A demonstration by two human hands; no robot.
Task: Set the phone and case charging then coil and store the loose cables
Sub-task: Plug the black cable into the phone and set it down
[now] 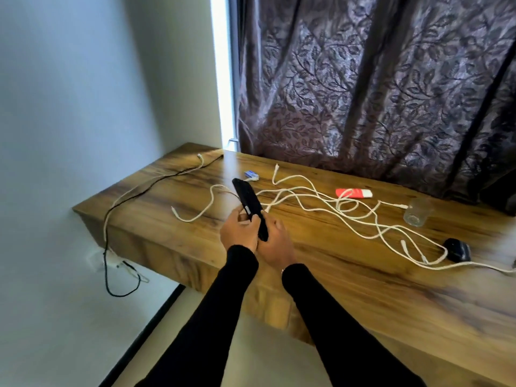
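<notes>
I hold a black phone (247, 197) tilted above the wooden table (363, 289). My left hand (238, 231) grips its lower part from the left, and my right hand (275, 243) grips its bottom end from the right. Several loose white cables (329, 208) lie tangled across the table behind the phone. A small black case (458, 249) sits at the right with a white cable end beside it. One white cable and a black cable (125, 196) run off the table's left edge down to a wall socket (107, 261).
A clear glass (417, 210) stands at the right rear. A red and white tube (353, 193) lies near the curtain (377, 79). A small blue item (250, 173) lies behind the phone. The white wall bounds the table's left side.
</notes>
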